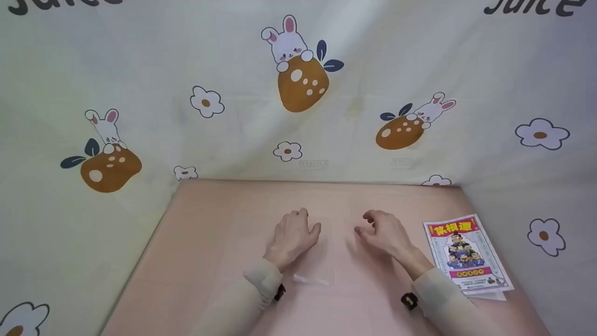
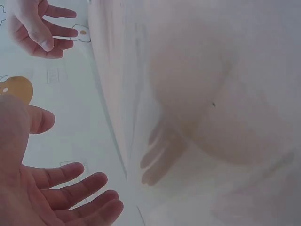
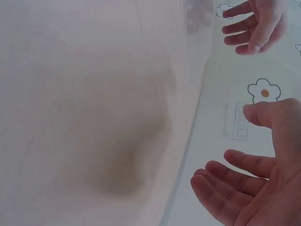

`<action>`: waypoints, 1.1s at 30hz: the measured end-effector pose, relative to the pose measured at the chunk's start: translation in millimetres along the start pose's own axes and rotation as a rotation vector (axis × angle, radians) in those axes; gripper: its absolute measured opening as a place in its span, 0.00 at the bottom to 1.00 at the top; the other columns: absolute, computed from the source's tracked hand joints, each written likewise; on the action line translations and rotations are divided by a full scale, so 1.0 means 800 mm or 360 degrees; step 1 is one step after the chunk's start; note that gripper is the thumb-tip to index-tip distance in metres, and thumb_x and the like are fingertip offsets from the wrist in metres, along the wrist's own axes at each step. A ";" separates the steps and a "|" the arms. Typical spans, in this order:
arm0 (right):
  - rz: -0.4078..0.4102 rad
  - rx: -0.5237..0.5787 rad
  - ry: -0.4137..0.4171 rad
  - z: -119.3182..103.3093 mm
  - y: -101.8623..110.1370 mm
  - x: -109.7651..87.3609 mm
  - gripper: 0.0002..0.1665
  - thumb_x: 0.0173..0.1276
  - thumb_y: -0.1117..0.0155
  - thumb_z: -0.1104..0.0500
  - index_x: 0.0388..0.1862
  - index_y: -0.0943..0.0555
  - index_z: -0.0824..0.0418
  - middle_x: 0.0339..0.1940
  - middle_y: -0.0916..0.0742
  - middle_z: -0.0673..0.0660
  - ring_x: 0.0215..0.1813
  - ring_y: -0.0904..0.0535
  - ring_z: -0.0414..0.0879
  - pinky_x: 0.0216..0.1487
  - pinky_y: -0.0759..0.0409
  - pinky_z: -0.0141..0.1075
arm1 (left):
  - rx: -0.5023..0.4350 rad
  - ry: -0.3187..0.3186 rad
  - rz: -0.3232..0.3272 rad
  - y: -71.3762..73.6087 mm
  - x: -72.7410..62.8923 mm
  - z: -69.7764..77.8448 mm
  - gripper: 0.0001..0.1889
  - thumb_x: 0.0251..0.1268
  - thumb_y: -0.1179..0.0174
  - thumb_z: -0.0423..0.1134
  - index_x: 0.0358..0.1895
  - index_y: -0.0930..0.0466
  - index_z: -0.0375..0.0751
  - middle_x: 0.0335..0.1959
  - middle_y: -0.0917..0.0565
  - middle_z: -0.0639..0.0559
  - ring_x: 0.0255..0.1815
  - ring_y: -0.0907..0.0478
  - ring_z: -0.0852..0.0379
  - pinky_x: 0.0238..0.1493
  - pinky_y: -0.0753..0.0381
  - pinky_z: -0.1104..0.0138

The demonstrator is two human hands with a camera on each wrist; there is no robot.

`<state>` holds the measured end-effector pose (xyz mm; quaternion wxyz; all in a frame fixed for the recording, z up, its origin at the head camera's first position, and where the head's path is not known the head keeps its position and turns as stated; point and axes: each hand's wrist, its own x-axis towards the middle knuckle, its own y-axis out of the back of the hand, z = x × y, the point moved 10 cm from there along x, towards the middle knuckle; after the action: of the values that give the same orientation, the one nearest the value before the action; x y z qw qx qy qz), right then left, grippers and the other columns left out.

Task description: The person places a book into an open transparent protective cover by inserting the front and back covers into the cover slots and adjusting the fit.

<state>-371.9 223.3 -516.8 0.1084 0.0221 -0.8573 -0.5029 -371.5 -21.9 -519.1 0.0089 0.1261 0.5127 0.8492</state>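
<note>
Left hand [image 1: 291,235] and right hand [image 1: 385,235] both released, fingers loose. Clear sleeve [image 1: 319,263] on desk [image 1: 210,242], lower centre of frame, at left hand's thumb side; left is nearer. Sleeve's long axis runs roughly up-down in frame; no contents visible. Printed booklet [image 1: 468,256] lower right, beyond right hand.

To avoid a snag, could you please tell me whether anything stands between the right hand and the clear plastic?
Nothing visible does: in the head view, only pink tabletop shows between the right hand and the clear plastic. The booklet lies on the hand's other side, out of that path.
</note>
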 end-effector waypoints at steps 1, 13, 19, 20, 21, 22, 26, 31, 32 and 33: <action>-0.0005 0.0002 -0.0002 0.002 0.001 0.000 0.27 0.75 0.24 0.47 0.62 0.12 0.65 0.55 0.06 0.67 0.53 0.10 0.60 0.58 0.09 0.58 | 0.0003 -0.0007 0.0003 0.000 0.001 0.002 0.24 0.78 0.37 0.54 0.55 0.14 0.33 0.44 0.09 0.39 0.45 0.11 0.39 0.45 0.08 0.48; -0.0006 -0.0023 -0.0061 0.047 0.029 -0.003 0.28 0.75 0.24 0.49 0.62 0.13 0.68 0.55 0.07 0.70 0.53 0.09 0.64 0.57 0.09 0.60 | 0.0001 -0.0035 -0.0022 -0.010 0.004 0.016 0.21 0.76 0.35 0.51 0.49 0.14 0.33 0.40 0.10 0.39 0.42 0.10 0.38 0.42 0.09 0.47; -0.0004 -0.0048 -0.0119 0.065 0.037 -0.011 0.28 0.75 0.24 0.49 0.63 0.14 0.68 0.56 0.08 0.70 0.54 0.10 0.63 0.57 0.09 0.60 | -0.0006 -0.0030 -0.0047 -0.015 0.004 0.022 0.20 0.76 0.35 0.51 0.47 0.14 0.33 0.38 0.11 0.40 0.38 0.12 0.42 0.40 0.11 0.50; 0.0001 -0.0060 -0.0123 0.067 0.039 -0.013 0.28 0.75 0.24 0.49 0.63 0.14 0.68 0.56 0.08 0.70 0.53 0.10 0.63 0.57 0.09 0.60 | -0.0004 -0.0028 -0.0054 -0.017 0.004 0.023 0.20 0.76 0.35 0.51 0.48 0.14 0.34 0.37 0.11 0.41 0.38 0.13 0.43 0.40 0.11 0.50; 0.0006 -0.0070 -0.0127 0.069 0.041 -0.015 0.28 0.75 0.24 0.49 0.63 0.14 0.68 0.56 0.08 0.71 0.53 0.09 0.63 0.57 0.09 0.60 | -0.0004 -0.0029 -0.0061 -0.018 0.004 0.025 0.20 0.76 0.35 0.51 0.48 0.14 0.34 0.37 0.11 0.41 0.37 0.13 0.44 0.40 0.11 0.51; 0.0009 -0.0079 -0.0133 0.071 0.042 -0.016 0.28 0.75 0.24 0.49 0.63 0.14 0.68 0.56 0.08 0.71 0.53 0.10 0.63 0.57 0.10 0.60 | -0.0006 -0.0034 -0.0060 -0.019 0.004 0.028 0.20 0.76 0.35 0.51 0.48 0.14 0.34 0.37 0.11 0.41 0.37 0.13 0.44 0.40 0.11 0.51; 0.0004 -0.0094 -0.0167 0.082 0.048 -0.021 0.29 0.75 0.25 0.49 0.64 0.14 0.69 0.57 0.08 0.72 0.54 0.10 0.65 0.57 0.10 0.61 | -0.0004 -0.0051 -0.0060 -0.023 0.003 0.038 0.20 0.76 0.35 0.51 0.49 0.14 0.33 0.37 0.11 0.41 0.37 0.13 0.45 0.38 0.10 0.53; -0.0008 -0.0095 -0.0224 0.096 0.056 -0.030 0.31 0.75 0.25 0.49 0.65 0.15 0.70 0.59 0.09 0.74 0.56 0.10 0.67 0.58 0.09 0.62 | -0.0018 -0.0057 -0.0090 -0.032 0.003 0.050 0.21 0.76 0.35 0.50 0.51 0.13 0.32 0.39 0.11 0.40 0.38 0.12 0.46 0.39 0.10 0.53; -0.0005 -0.0099 -0.0233 0.099 0.058 -0.032 0.31 0.75 0.25 0.49 0.65 0.15 0.70 0.59 0.09 0.75 0.56 0.10 0.67 0.58 0.10 0.62 | -0.0028 -0.0049 -0.0103 -0.035 0.003 0.052 0.21 0.77 0.35 0.51 0.52 0.13 0.32 0.39 0.11 0.40 0.39 0.13 0.46 0.39 0.10 0.53; -0.0001 -0.0103 -0.0246 0.102 0.060 -0.034 0.31 0.75 0.25 0.49 0.65 0.15 0.70 0.59 0.09 0.75 0.56 0.10 0.67 0.58 0.10 0.62 | -0.0037 -0.0045 -0.0117 -0.038 0.002 0.054 0.21 0.77 0.35 0.51 0.52 0.13 0.32 0.40 0.11 0.40 0.40 0.12 0.46 0.41 0.09 0.53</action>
<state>-358.7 321.3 -518.1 0.0423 -0.0199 -0.8464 -0.5305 -367.0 30.3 -525.7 0.0488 0.1190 0.5069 0.8524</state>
